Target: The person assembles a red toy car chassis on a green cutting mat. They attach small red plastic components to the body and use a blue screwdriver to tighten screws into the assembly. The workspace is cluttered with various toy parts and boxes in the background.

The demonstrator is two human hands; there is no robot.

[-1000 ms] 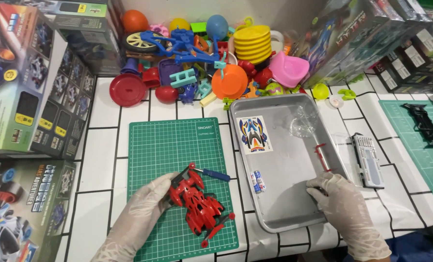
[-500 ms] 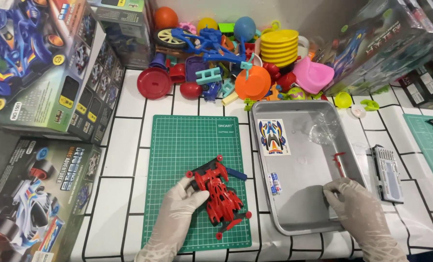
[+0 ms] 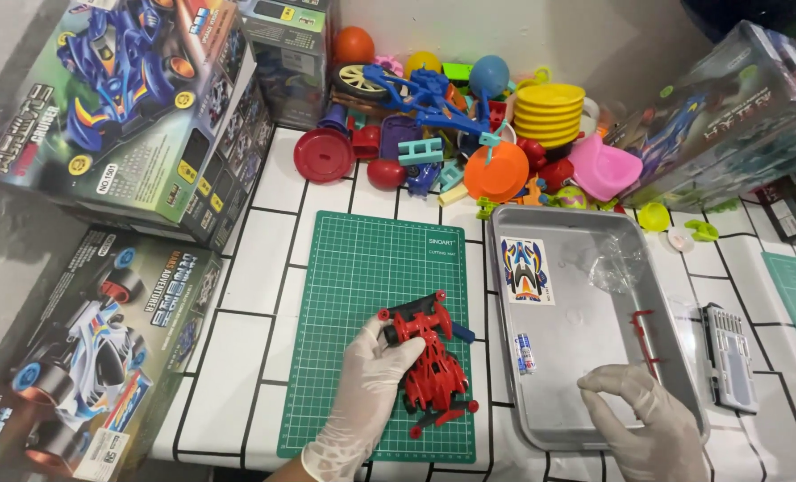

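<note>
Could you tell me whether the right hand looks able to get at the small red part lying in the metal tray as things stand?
Probably yes. The right hand is already over the metal tray, and the small red part lies uncovered on the tray floor just beyond its fingertips, with nothing in between.

Both hands wear thin, translucent whitish disposable gloves. On the left hand [image 3: 369, 386] the glove wrinkles across the back and ends in a rolled cuff at the wrist, with bare forearm beyond it. The right hand [image 3: 641, 418] shows the same material, creased over the knuckles and fingers. No sleeves are visible.
</note>
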